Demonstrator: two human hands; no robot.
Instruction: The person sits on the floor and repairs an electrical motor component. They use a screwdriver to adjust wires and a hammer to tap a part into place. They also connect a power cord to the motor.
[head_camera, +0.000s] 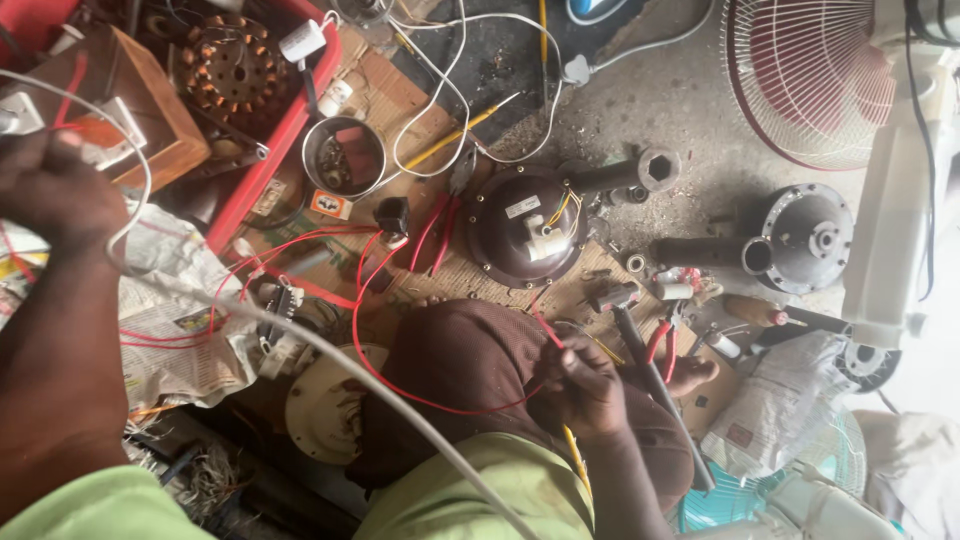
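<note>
red wire (400, 385) pinched in right hand (585, 385)

The brown motor housing (520, 225) is showing glossy, smooth painted metal, and the round tin (343, 157) is looking like dull bare metal. The red wire (400, 385) and the white cable (330, 350) are wearing smooth plastic. The newspaper (180, 300) is lying crumpled and matt, the wooden box (150, 110) is looking rough, and the concrete floor (690, 140) is appearing grainy

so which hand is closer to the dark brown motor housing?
Right. The right hand pinches a red wire just below the dark brown motor housing. The left hand grips a white cable far across at the left edge.
</note>
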